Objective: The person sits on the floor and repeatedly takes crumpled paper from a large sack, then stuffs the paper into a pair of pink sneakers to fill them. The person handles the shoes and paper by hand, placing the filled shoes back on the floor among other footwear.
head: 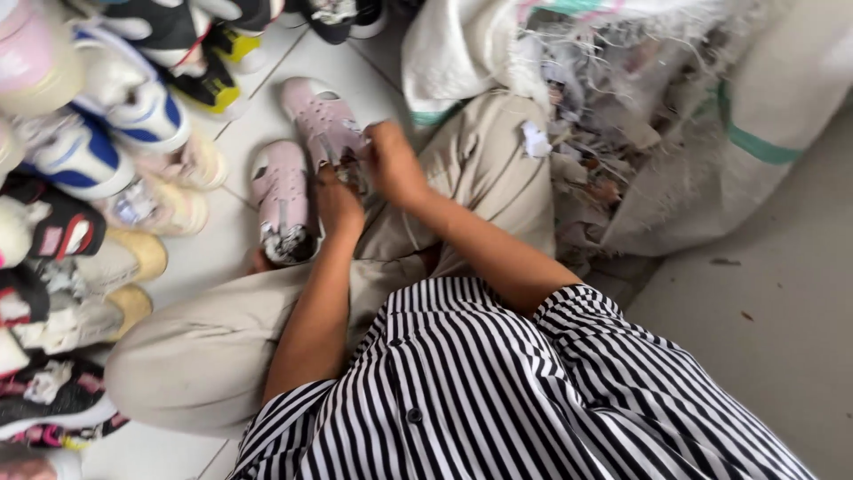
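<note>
1. Both hands pinch crumpled paper at the near pink shoe (pixel 330 124).
2. Left hand (pixel 340 203) fingers curled, forearm angled up.
3. Right hand (pixel 394 164) clenched on paper, just right.
4. Second pink shoe (pixel 283 200) left, on floor.

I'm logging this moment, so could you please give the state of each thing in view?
Left hand: closed on the stuffing of a pink shoe.
Right hand: gripping the same stuffing.
Pink shoe: lying on the floor, being stuffed.
Second pink shoe: stuffed with paper, untouched.
White sack: torn open, paper spilling.
</note>
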